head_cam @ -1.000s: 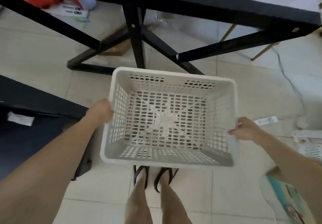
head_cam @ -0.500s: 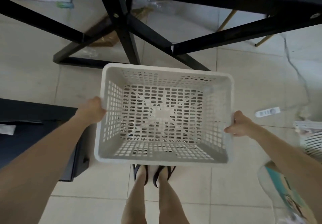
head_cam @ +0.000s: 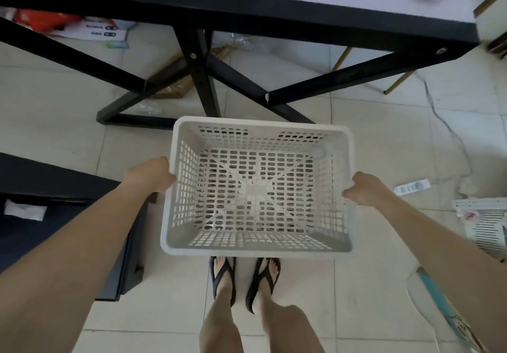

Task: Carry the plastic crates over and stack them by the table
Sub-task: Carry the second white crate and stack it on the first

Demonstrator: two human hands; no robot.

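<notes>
A white perforated plastic crate (head_cam: 258,248) hangs level above the tiled floor, open side up and empty. My left hand (head_cam: 149,175) grips its left rim, fingers curled under the edge. My right hand (head_cam: 363,189) grips the right rim the same way. The crate's far edge is close to the black crossed legs of the table (head_cam: 247,9), whose light top spans the upper part of the view. My feet in dark sandals stand just behind the crate. A second white crate (head_cam: 485,225) lies on the floor at the right edge, partly cut off.
A dark low cabinet (head_cam: 41,215) stands at my left, close to my left arm. A white remote-like item (head_cam: 411,186) and a cable lie on the floor at right. Boxes, cardboard and plastic wrap lie under the table. Bare tiles show beneath the crate.
The view has tilted up and shows the table top again. The crate stays in both hands and has sunk slightly toward the floor in front of the table legs.
</notes>
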